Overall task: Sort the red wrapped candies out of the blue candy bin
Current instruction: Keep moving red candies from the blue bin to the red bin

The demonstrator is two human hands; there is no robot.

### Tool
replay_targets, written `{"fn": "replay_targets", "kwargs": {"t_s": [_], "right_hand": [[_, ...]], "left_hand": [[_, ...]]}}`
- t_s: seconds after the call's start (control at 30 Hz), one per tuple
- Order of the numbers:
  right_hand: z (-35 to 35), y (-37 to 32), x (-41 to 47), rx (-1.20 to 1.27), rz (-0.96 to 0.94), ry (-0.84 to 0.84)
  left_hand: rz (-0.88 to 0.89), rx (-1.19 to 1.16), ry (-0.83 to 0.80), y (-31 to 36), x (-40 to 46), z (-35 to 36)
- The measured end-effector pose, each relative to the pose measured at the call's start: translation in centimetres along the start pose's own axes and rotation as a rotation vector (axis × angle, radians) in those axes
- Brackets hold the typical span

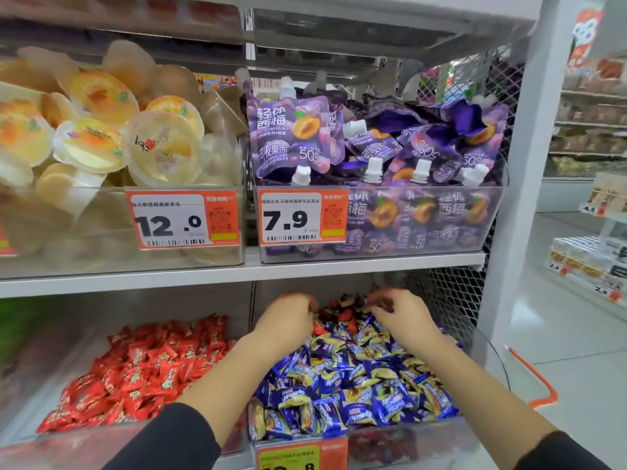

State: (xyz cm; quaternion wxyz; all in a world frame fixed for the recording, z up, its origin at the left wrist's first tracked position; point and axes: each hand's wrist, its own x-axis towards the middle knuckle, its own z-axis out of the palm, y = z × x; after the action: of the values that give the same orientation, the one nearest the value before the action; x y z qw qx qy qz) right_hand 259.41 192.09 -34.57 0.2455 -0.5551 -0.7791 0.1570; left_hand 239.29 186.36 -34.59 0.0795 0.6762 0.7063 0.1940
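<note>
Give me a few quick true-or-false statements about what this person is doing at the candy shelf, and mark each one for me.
1. Both hands reach into the back of the blue candy bin. True: the left hand and right hand are both there.
2. Red wrapped candies lie among the blue wrapped candies between the hands. True.
3. The bin of red candies sits to the right of the blue one. False: it sits to the left.
4. The purple jelly pouches above are priced 12.0. False: their price tag reads 7.9.
5. The jelly cups share the candies' shelf. False: they sit one shelf higher.
</note>
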Motion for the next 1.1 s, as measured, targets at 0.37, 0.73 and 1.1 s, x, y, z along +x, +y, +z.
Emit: {"fn": "replay_targets", "kwargs": {"t_s": [0.37, 0.73, 1.1], "right_hand": [[3.5, -2.4, 3.0, -0.633, -0.29, -0.436], [1.0, -0.7, 0.6, -0.475, -0.422, -0.015], [-4.0, 2.1, -3.6, 0.138, -0.04, 0.03]], "left_hand": [[0.032, 0.077, -0.124, 1.3, -0.5, 1.4], [-0.036, -0.29, 0.166, 0.9, -2.1, 0.7], [0.036, -0.238, -0.016, 4.8, -0.7, 1.8]]}}
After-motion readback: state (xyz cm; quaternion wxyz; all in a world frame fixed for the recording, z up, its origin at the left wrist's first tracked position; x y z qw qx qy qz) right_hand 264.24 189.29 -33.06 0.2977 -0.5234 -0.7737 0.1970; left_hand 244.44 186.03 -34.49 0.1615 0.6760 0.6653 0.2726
